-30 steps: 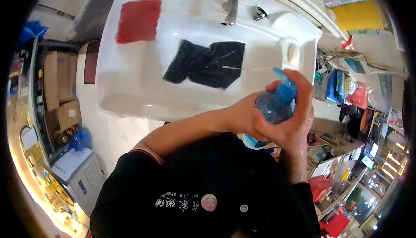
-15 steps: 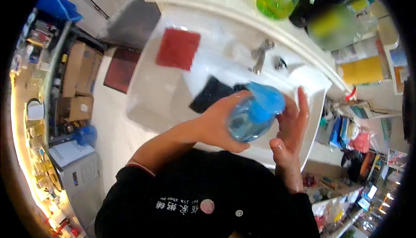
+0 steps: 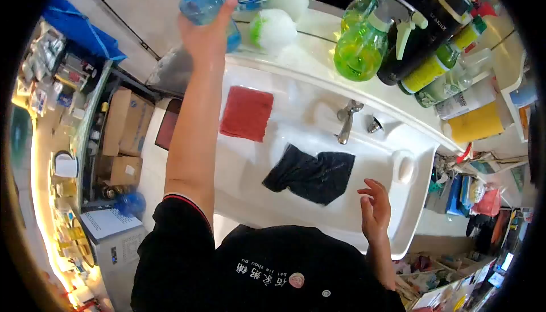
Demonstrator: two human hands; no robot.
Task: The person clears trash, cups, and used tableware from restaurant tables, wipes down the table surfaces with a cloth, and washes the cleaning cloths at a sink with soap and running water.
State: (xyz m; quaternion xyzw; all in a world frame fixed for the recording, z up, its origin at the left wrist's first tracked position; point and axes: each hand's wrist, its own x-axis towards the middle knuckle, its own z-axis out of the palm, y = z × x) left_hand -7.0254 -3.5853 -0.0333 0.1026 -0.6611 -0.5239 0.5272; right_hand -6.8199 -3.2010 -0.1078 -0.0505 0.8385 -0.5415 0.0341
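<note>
My left hand (image 3: 206, 38) reaches to the upper left, wrapped round a clear blue pump bottle (image 3: 199, 6) at the end of the ledge. My right hand (image 3: 376, 208) hovers over the right front of the white sink (image 3: 239, 170), holding nothing, its fingers loosely apart. A crumpled dark cloth (image 3: 313, 174) lies in the basin, left of my right hand. Farther left, a red cloth (image 3: 246, 113) lies flat on the sink beside my left forearm.
A metal faucet (image 3: 347, 121) stands at the sink's back. Along the ledge are a white-and-green ball (image 3: 273, 29), a green spray bottle (image 3: 361, 50) and several other bottles. White soap (image 3: 405, 170) sits at the basin's right. Cardboard boxes (image 3: 126, 121) are at left.
My left hand has carried the blue bottle from above the sink to the ledge at upper left. My right hand has come away from it and moved lower. The view has shifted.
</note>
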